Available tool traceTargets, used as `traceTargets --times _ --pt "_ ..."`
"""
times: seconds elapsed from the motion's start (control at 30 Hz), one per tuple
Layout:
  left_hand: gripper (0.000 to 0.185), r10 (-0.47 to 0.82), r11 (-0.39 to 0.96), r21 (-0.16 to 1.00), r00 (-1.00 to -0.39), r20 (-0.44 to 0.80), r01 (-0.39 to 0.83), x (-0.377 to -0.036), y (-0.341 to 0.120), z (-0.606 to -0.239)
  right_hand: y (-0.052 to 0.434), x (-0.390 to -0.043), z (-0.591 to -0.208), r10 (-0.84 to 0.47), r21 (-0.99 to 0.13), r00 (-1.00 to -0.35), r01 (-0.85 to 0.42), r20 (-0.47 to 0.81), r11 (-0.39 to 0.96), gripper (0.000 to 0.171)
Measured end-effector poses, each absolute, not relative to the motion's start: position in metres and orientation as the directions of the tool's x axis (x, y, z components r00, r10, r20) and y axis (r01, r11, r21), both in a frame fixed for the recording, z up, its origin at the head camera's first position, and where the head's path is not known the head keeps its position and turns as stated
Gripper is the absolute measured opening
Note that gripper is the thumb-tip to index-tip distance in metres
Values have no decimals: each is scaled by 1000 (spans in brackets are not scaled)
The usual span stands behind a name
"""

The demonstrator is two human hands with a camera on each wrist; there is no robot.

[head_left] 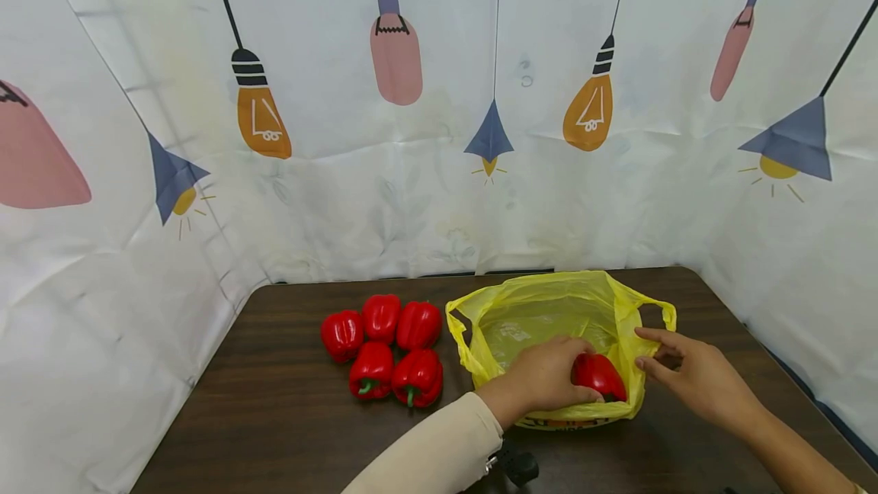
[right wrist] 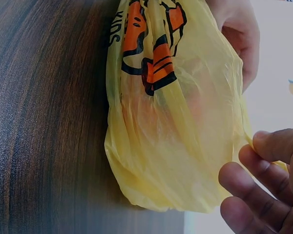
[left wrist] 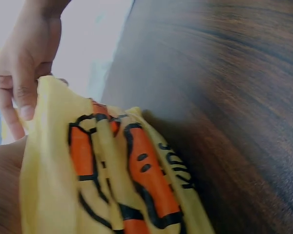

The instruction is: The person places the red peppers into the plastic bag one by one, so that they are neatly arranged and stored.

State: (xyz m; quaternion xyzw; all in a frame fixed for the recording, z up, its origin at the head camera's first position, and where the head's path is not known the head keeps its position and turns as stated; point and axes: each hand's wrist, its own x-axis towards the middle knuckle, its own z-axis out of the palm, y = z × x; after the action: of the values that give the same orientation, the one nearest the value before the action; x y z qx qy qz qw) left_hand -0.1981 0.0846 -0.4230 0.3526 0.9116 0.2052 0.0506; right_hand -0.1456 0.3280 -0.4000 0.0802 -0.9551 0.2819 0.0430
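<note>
Gripping pepper (head_left: 599,376) inside bag's (head_left: 549,311) open rim

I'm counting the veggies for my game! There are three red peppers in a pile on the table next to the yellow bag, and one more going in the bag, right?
Not quite. The head view shows five glossy red bell peppers piled on the dark wooden table beside the thin yellow plastic bag, not three. The left hand does hold one more red pepper inside it.
</note>
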Motion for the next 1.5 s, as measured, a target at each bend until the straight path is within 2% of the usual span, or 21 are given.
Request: traceTargets --times 0.43,0.67,0.83,1.27,1.5 --pt "63 673 602 530 -737 67 598 -198 56 -397 329 -145 -399 -133 -526 -983 -181 128 831 54" --pt "62 679 584 511 -725 119 631 -201 32 -386 329 -145 -401 -127 -534 -985 -172 120 828 55" --pt "62 669 557 539 -726 160 632 -201 13 -378 329 -145 -402 -121 -529 -986 -166 118 832 55" --pt "63 626 539 565 -746 227 625 -195 -37 -363 331 -142 -404 -98 -538 -989 -142 110 831 54" --pt "62 593 547 599 -776 216 585 -192 -65 -363 331 -141 -402 -97 -548 -989 -143 111 824 53"
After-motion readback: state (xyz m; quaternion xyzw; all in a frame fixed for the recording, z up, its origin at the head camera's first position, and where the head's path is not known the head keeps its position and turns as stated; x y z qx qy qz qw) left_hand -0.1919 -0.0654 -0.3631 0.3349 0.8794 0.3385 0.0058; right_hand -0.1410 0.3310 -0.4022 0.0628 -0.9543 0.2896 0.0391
